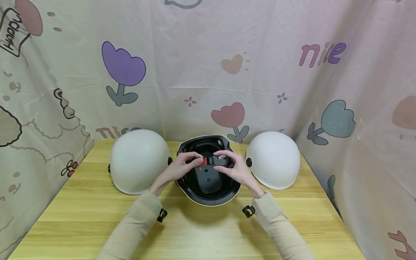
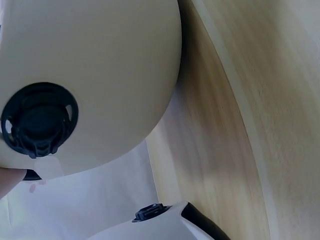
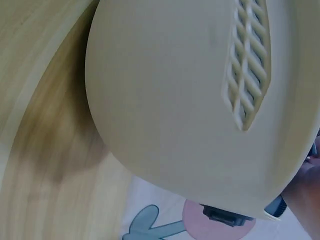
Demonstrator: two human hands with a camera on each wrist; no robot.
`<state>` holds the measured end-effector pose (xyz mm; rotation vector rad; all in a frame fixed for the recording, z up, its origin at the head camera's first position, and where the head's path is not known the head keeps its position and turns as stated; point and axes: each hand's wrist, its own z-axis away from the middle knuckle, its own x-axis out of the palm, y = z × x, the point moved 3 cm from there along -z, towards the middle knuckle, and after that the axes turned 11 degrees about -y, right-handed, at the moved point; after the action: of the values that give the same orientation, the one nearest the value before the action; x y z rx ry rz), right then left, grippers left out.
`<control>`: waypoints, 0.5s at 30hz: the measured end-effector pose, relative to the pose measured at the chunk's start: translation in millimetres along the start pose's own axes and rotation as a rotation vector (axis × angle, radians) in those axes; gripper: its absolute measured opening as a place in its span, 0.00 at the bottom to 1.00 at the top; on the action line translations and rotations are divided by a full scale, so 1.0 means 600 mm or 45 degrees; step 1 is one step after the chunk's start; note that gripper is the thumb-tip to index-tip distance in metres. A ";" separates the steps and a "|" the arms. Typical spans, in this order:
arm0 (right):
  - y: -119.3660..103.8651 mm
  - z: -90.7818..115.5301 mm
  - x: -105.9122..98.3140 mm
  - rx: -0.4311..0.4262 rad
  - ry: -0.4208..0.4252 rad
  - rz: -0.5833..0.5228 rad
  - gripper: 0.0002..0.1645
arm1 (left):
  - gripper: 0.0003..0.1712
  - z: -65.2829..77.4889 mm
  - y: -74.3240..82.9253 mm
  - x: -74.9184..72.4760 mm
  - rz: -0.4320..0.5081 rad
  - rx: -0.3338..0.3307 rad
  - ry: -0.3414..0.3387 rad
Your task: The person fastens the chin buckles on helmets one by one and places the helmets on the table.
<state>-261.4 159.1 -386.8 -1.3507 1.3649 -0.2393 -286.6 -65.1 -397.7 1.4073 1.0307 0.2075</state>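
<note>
An upturned white helmet [image 1: 208,202] with a black lining rests on the table between both hands. Over its opening, my left hand [image 1: 184,166] pinches the red piece of a chin-strap buckle [image 1: 205,161] between thumb and fingers. My right hand [image 1: 238,169] grips the dark strap [image 1: 218,160] at the buckle's other side. The red piece and the dark part meet or nearly meet; whether they are joined I cannot tell. In the left wrist view the helmet's shell [image 2: 110,75] and a round black knob [image 2: 40,120] fill much of the picture. The right wrist view shows its vent grille [image 3: 247,65].
White helmets stand dome-up on either side, one at left [image 1: 139,162] and one at right [image 1: 274,160], both close to the forearms. They share a wooden table [image 1: 208,238]. A printed cloth [image 1: 182,54] hangs behind.
</note>
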 end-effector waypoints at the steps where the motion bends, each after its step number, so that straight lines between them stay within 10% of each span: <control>1: -0.001 0.000 -0.001 -0.005 0.011 0.026 0.26 | 0.10 0.000 0.000 0.000 -0.007 -0.009 0.009; 15: 0.011 0.004 -0.015 -0.126 0.071 0.185 0.19 | 0.14 0.004 0.001 -0.002 -0.098 -0.079 0.033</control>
<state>-265.9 169.8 -387.9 -1.3270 1.5316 -0.1139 -285.5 -67.5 -396.8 1.3097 1.0887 0.2004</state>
